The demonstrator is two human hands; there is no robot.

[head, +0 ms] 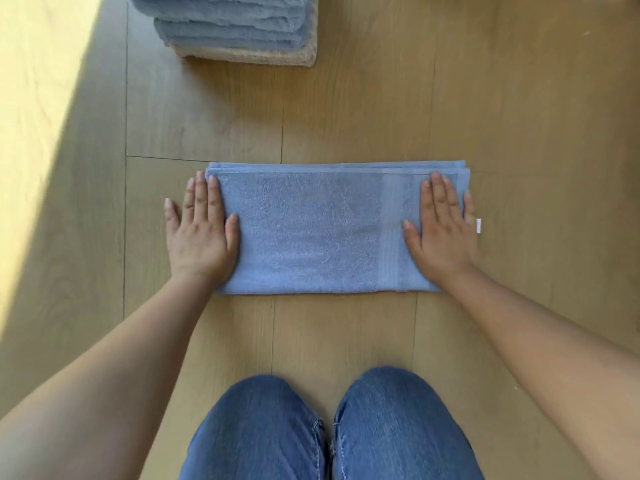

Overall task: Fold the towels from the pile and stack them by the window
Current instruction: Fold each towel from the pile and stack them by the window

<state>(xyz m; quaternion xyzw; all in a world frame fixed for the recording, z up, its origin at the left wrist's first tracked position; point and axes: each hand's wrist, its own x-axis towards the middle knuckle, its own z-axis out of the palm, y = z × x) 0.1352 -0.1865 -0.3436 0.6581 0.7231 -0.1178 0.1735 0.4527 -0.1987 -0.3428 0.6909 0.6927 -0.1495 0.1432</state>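
A blue towel (311, 230), folded into a long rectangle, lies flat on the wooden floor in front of my knees. My left hand (199, 233) rests flat on its left end, fingers straight, partly over the floor. My right hand (441, 230) presses flat on its right end, fingers straight and pointing away from me. A small white label (478, 226) sticks out at the towel's right edge. Farther away, at the top of the view, stands a stack of folded towels (235, 26), blue ones on a beige one.
My knees in blue jeans (329, 431) fill the bottom centre. A bright band of sunlight (41, 98) falls across the wooden floor (381, 109) on the left.
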